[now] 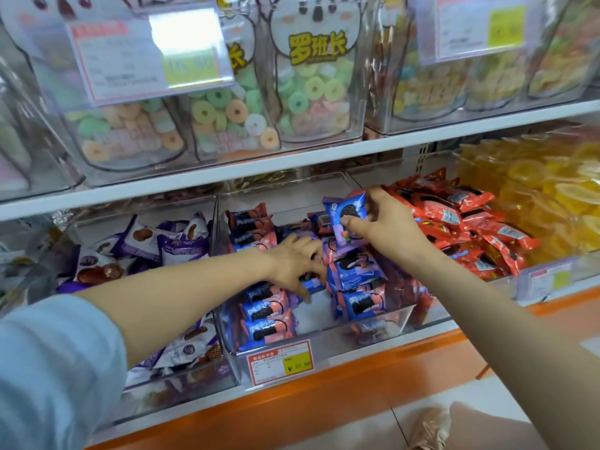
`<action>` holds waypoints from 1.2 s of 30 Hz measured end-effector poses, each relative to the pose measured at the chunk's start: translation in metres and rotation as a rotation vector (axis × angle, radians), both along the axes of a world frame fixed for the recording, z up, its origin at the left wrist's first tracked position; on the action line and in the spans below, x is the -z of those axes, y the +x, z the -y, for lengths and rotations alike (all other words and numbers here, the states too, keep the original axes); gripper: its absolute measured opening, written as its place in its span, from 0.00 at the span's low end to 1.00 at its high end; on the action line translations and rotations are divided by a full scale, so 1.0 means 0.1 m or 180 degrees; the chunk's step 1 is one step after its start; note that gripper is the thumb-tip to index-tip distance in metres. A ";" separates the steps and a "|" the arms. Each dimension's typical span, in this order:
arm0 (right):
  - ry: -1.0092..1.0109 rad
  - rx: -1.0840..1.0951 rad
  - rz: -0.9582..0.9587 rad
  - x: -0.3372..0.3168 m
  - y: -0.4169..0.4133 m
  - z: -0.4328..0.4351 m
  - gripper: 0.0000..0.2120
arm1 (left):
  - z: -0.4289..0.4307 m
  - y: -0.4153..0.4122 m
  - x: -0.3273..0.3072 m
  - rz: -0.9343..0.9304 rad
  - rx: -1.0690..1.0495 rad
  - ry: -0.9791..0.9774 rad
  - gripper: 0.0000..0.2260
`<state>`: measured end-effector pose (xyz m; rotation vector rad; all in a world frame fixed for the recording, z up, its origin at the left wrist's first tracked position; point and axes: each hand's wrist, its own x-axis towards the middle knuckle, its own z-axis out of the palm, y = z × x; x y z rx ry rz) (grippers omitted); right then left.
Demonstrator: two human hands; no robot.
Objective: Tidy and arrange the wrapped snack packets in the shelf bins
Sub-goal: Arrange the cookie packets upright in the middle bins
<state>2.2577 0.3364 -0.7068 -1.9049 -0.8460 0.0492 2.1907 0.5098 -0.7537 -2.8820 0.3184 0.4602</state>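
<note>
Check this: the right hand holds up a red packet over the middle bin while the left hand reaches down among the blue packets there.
One thing is wrong: the packet that the right hand holds up is blue, not red, as the head view shows. The rest stands: it is over the middle bin, and the left hand reaches down among the blue packets.

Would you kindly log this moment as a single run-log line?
stage: arranging | right hand: pinches blue packet above middle bin | left hand: on packets in bin, grip unclear
</note>
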 end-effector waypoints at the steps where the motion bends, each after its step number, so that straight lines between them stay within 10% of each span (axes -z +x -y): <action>1: 0.0004 -0.0002 -0.0009 0.00 0.00 -0.01 0.14 | 0.02 0.01 0.04 -0.0043 -0.0082 0.0053 0.20; 25: -0.0147 -0.0182 0.0159 -0.01 -0.02 0.02 0.21 | -0.03 0.01 0.00 0.0085 0.0223 0.0181 0.17; 36: -0.0301 -0.0569 -0.0382 0.14 0.07 -0.16 0.21 | -0.27 -0.59 -0.64 0.0732 -0.0954 -0.0250 0.18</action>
